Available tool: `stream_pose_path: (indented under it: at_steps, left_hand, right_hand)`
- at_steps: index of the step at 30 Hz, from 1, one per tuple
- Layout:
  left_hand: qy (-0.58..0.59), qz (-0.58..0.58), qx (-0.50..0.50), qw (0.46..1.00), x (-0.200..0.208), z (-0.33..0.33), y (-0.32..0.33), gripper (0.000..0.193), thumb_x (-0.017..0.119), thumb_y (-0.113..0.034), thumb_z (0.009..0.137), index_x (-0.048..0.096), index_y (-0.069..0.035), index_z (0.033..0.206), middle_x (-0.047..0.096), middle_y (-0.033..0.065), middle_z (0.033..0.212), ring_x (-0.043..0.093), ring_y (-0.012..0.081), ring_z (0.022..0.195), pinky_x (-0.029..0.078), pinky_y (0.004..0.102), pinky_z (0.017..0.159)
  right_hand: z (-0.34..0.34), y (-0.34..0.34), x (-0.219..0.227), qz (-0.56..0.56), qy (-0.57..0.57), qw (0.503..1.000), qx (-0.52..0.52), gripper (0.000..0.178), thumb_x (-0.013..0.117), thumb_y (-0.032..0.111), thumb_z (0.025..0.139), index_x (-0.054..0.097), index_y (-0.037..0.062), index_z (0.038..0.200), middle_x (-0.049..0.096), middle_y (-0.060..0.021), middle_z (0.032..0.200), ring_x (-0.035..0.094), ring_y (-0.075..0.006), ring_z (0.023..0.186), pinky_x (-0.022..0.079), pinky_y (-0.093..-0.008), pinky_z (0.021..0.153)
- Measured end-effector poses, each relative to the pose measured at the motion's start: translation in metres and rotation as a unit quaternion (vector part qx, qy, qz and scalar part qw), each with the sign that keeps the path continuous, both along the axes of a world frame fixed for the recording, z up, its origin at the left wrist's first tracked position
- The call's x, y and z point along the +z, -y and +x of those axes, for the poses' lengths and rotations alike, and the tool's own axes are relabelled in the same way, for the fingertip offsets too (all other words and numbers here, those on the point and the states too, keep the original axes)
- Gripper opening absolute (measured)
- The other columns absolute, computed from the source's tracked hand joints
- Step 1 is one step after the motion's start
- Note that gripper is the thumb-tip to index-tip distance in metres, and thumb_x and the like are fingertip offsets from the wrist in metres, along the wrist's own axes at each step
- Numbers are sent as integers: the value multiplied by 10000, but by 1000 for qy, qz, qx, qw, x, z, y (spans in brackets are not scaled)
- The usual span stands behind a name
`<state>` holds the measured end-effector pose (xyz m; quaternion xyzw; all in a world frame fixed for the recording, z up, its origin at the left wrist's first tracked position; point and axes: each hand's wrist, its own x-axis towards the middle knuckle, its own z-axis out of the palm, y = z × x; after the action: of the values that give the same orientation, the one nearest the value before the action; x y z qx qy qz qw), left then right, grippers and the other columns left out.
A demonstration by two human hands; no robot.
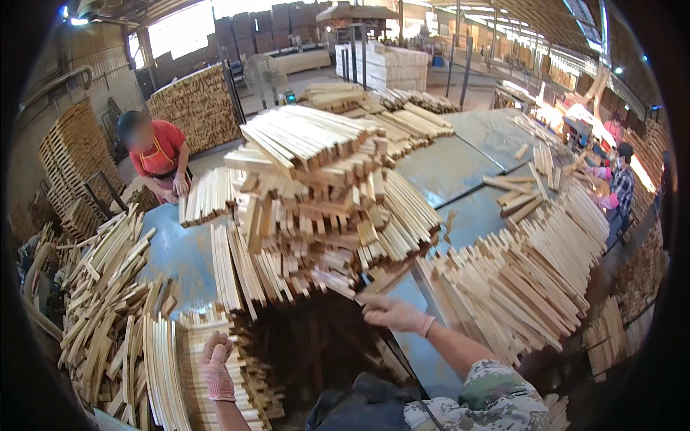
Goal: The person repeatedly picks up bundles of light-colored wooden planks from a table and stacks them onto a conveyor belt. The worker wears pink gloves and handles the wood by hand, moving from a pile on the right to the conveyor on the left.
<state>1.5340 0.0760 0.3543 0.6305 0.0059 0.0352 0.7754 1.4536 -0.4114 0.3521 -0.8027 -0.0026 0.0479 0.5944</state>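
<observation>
1. Our left hand (217, 365) curls; our right hand (394, 314) hangs by the blue-grey table's (425, 359) near edge (we cannot tell if either grips).
2. Wooden strips (309, 136) heap along that edge.
3. Timber stacks (192, 102) line the shed wall (111, 68).

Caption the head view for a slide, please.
Left hand by stacked wooden sticks, right hand by the blue table, a tall stick pile ahead, red-shirted worker at left.
</observation>
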Motion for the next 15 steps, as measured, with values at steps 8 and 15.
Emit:
stream_pose_path:
  at_steps: [8, 15]
  left_hand:
    - [-14, -27, -132, 991, 48, 155, 95, 537, 694, -162, 1031, 569, 87, 1491, 706, 209, 1358, 737, 279, 1156, 587, 404, 1073]
    - [4, -4, -182, 983, 94, 264, 179, 544, 693, -139, 1043, 550, 37, 1537, 710, 147, 1344, 714, 226, 1149, 578, 374, 1052]
  right_hand:
    - [188, 112, 139, -83, 215, 930, -287, 535, 699, 178, 998, 582, -5, 1487, 669, -23, 985, 624, -130, 904, 544, -298, 817]
    - [348, 186, 206, -342, 157, 825, -423, 749, 678, 459, 973, 521, 25, 1563, 655, -288, 1431, 623, -431, 1341, 480, -467, 1141]
